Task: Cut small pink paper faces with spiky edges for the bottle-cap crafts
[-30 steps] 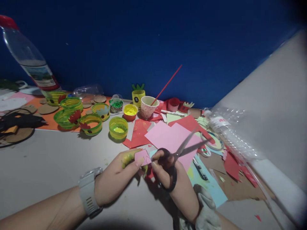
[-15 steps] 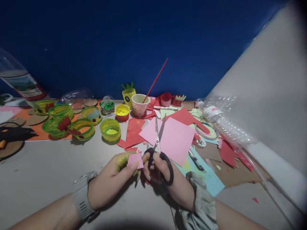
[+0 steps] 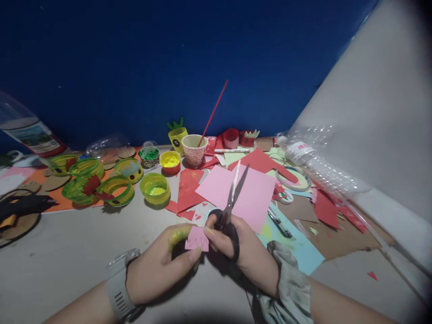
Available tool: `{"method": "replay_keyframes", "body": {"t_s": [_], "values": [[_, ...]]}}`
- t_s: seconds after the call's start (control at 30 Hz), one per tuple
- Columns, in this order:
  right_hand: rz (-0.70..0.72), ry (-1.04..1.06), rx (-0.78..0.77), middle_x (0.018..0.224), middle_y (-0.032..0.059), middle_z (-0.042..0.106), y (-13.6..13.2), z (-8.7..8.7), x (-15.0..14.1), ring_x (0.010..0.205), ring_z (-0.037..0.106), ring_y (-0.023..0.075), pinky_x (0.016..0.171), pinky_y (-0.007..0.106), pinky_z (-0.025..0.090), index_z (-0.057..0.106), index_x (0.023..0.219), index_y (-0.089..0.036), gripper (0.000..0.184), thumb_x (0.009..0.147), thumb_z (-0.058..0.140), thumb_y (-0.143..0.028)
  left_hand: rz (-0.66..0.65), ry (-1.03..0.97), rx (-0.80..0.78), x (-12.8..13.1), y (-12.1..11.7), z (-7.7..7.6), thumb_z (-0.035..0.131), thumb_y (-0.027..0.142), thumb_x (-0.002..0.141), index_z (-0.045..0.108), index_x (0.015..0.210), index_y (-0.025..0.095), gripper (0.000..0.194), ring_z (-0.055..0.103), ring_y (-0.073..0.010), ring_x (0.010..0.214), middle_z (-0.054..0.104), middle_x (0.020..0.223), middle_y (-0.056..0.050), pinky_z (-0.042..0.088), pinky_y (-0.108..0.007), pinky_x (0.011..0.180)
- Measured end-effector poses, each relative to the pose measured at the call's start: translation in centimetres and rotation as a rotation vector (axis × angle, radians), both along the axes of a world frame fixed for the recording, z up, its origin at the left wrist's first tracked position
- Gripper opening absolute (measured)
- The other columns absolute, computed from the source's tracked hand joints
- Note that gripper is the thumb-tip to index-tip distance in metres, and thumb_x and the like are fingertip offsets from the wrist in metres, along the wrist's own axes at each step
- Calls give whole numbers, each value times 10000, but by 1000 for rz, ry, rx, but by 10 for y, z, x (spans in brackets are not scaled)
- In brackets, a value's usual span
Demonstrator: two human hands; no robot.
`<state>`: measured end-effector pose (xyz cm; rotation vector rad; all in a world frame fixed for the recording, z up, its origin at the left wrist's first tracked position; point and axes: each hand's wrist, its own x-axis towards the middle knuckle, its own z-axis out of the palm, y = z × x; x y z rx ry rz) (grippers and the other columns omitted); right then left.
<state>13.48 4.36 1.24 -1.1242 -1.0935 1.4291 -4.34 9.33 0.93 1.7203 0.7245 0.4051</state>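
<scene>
Between thumb and fingers, my left hand (image 3: 165, 261) pinches a small piece of pink paper (image 3: 196, 238) with a zigzag line drawn across it. Yellow-green paint stains the index finger. My right hand (image 3: 246, 252) has the black-handled scissors (image 3: 229, 202) looped on its fingers, blades pointing up and away, slightly parted. Its thumb also touches the right edge of the small pink piece. Beyond the scissors lies a larger sheet of pink paper (image 3: 254, 193), on top of red and light blue paper.
Yellow-green painted rings (image 3: 116, 191) and a painted cup (image 3: 155, 189) stand left. Paint pots (image 3: 170, 162) and a paper cup (image 3: 195, 153) with a red stick stand at the back. A plastic bottle (image 3: 324, 171) lies right, near a pen (image 3: 279, 222) and a blue sheet (image 3: 303, 252).
The small pink piece has turned so its drawn zigzag shows. My right thumb has come onto its edge, and the scissors have tilted to the right. The view has shifted slightly.
</scene>
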Motion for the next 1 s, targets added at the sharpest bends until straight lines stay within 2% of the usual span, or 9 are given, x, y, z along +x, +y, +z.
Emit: {"method": "replay_keyframes", "body": {"t_s": [0.07, 0.17, 0.23, 0.33, 0.43, 0.67, 0.87, 1.0], "values": [[-69, -4, 34, 630, -59, 483, 1, 1, 0, 568, 398, 91, 537, 219, 307, 552, 719, -167, 248, 847, 703, -316, 57, 9, 8, 0, 0, -1, 539, 364, 887, 592, 1038, 158, 261, 562, -208, 925, 626, 1002, -92, 435, -312, 843], [-143, -50, 66, 612, -59, 459, 2, 2, 1, 558, 387, 101, 525, 231, 301, 538, 701, -176, 267, 866, 674, -336, 96, 48, -23, 1, -1, 0, 526, 378, 901, 628, 949, 152, 252, 582, -207, 861, 658, 938, -93, 463, -320, 795], [-161, -91, 79, 614, -54, 458, 2, 2, 1, 561, 390, 107, 527, 237, 304, 542, 708, -177, 264, 874, 658, -345, 144, 40, -16, 2, -1, 2, 529, 368, 912, 657, 963, 163, 247, 595, -203, 841, 680, 923, -83, 476, -318, 789], [-172, -150, 85, 617, -50, 463, 1, 3, 2, 563, 396, 110, 539, 243, 317, 548, 719, -176, 252, 881, 642, -346, 208, 11, 12, 4, 0, 5, 574, 340, 895, 674, 1064, 196, 244, 611, -221, 958, 691, 1082, -84, 477, -326, 867], [-172, -165, 69, 609, -50, 462, 1, 2, 2, 554, 399, 110, 534, 244, 321, 549, 715, -175, 261, 876, 644, -357, 212, -5, -2, 5, 0, 6, 578, 329, 900, 657, 1097, 203, 247, 612, -221, 1000, 672, 1159, -88, 476, -326, 890], [-174, -140, 44, 591, -57, 467, 1, 2, 1, 536, 408, 104, 521, 232, 337, 549, 713, -177, 270, 854, 675, -370, 152, -53, -13, 2, -2, 0, 607, 340, 902, 513, 1191, 227, 325, 581, -177, 1006, 631, 1159, -70, 470, -281, 876], [-173, -199, 70, 586, -50, 474, 2, 6, 1, 530, 404, 104, 518, 239, 324, 552, 705, -174, 275, 876, 634, -374, 175, -8, 56, 5, -1, 8, 539, 383, 940, 656, 1145, 217, 288, 589, -216, 1050, 657, 1171, -82, 463, -320, 925], [-157, -158, 74, 615, -46, 487, 1, 0, 1, 551, 417, 99, 518, 221, 331, 552, 731, -173, 301, 874, 651, -418, 233, 9, 68, 4, -2, 5, 555, 407, 927, 701, 1072, 228, 272, 614, -215, 994, 687, 1117, -69, 486, -318, 896]]}}
